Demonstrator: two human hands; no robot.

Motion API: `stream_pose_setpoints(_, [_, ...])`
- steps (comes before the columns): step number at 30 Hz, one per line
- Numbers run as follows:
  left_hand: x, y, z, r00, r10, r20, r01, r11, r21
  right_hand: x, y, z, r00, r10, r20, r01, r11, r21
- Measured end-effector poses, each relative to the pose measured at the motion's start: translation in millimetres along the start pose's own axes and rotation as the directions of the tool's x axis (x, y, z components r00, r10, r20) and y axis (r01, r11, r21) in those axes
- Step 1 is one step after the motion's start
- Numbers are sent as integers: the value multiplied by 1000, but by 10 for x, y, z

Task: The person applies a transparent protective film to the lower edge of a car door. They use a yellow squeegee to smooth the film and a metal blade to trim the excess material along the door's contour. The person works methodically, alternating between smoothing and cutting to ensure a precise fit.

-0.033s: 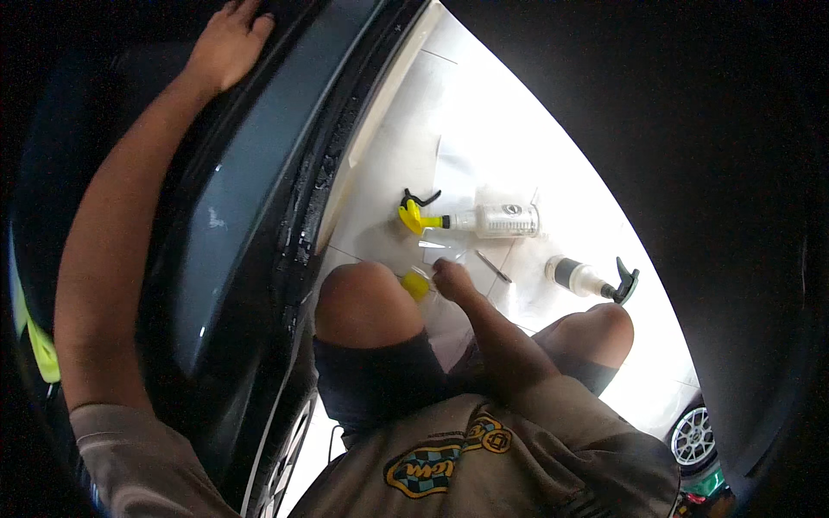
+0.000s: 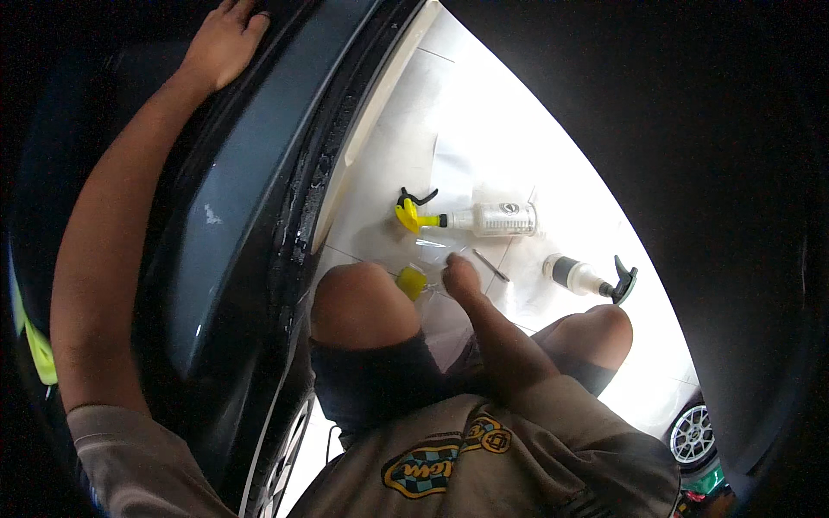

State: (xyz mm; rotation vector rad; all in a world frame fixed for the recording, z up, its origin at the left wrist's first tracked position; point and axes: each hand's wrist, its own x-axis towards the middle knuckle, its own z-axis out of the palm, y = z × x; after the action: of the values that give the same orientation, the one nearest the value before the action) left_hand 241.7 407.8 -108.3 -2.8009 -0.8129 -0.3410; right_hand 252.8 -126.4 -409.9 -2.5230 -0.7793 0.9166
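My left hand [image 2: 223, 45] reaches up to the far left and rests on the dark edge of a car body [image 2: 246, 173], thumb apart from the fingers; the fingertips run out of the picture. Above the pale floor between my knees, my right hand [image 2: 461, 276] is closed in a fist, and whatever it holds is hidden. Just left of that fist is a flat yellow piece [image 2: 411, 282], like a small scraper card. Clear glossy film [image 2: 432, 250] shows beside the fist. A slim pen-like tool [image 2: 490, 265] lies on the floor to its right.
A clear spray bottle [image 2: 505, 219] with a yellow head lies on its side beyond my right hand. Another spray bottle [image 2: 577, 274] with a dark head lies by my right knee. A large dark panel [image 2: 691, 129] bounds the right side. A wheel [image 2: 692, 434] shows lower right.
My right hand has shifted slightly right, and the yellow piece shows more fully. My left hand has moved slightly left along the car.
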Motion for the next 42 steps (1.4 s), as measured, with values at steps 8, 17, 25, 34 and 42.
stream_pose_setpoints(8, [-75, 622, -597, 983, -100, 155, 111, 991, -69, -155, 1064, -31, 913, 406, -48, -397, 852, -341])
stream_pose_setpoints(17, [-133, 693, -662, 959, -138, 249, 169, 980, -106, -298, -319, -749, 979, 129, -158, -78, 952, 295])
stream_pose_setpoints(25, [-6, 696, -644, 964, -117, 241, 144, 985, -97, 576, -1796, -1499, 861, 113, -496, 388, 485, 784])
stream_pose_setpoints(34, [-54, 566, -471, 980, -67, 186, 83, 994, -78, 1067, -2848, -1656, 878, 172, -446, 363, 368, 856])
stream_pose_setpoints(42, [-52, 568, -542, 978, -70, 196, 85, 994, -68, 1318, -3011, -1860, 907, 136, -399, 302, 450, 840])
